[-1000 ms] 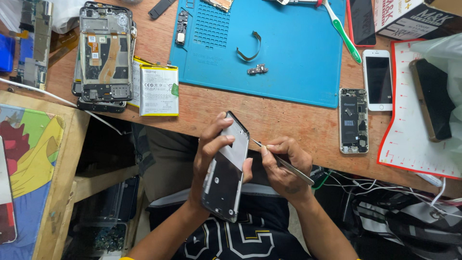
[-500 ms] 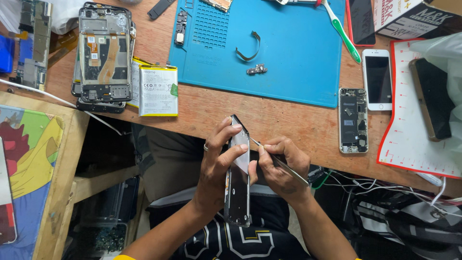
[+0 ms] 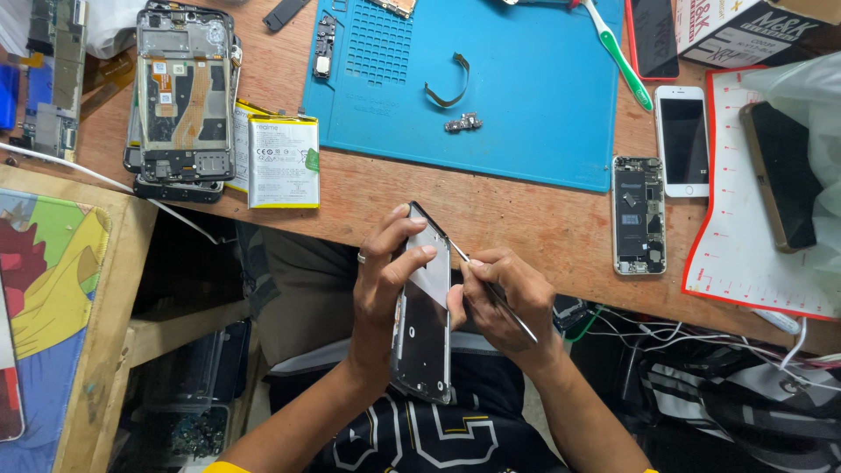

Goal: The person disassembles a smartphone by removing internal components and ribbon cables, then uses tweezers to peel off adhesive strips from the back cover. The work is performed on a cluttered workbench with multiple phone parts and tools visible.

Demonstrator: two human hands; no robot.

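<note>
Phone frame: a stripped phone frame (image 3: 424,311) is held upright over the lap, just off the near edge of the wooden bench (image 3: 526,219), its upper end level with that edge.
Left hand: the left hand (image 3: 383,280) is clamped around the frame's left side, thumb and fingertips wrapped over the top half.
Right hand: the right hand (image 3: 499,302) is closed on thin metal tweezers (image 3: 495,293), whose tip is set against the frame's upper right edge.
Doing it well: the tip is best kept shallow along the rim, with light pressure, while the frame is steadied near the working point rather than at its free lower end.
Room near: little space is left between the two hands; open air lies below and to the left of the frame, tangled cables (image 3: 701,350) to the right.
Bench edge: a bare circuit board (image 3: 639,215) lies close to the near edge, right of the hands.
Middle: a blue work mat (image 3: 543,114) carries a curled flex strip (image 3: 448,83) and a small connector part (image 3: 462,123); much of the mat is bare.
Left side: a battery (image 3: 282,162) lies touching an opened phone (image 3: 182,101).
Far right: a white phone (image 3: 684,140) and a green toothbrush (image 3: 618,52) are set well apart from the hands.
</note>
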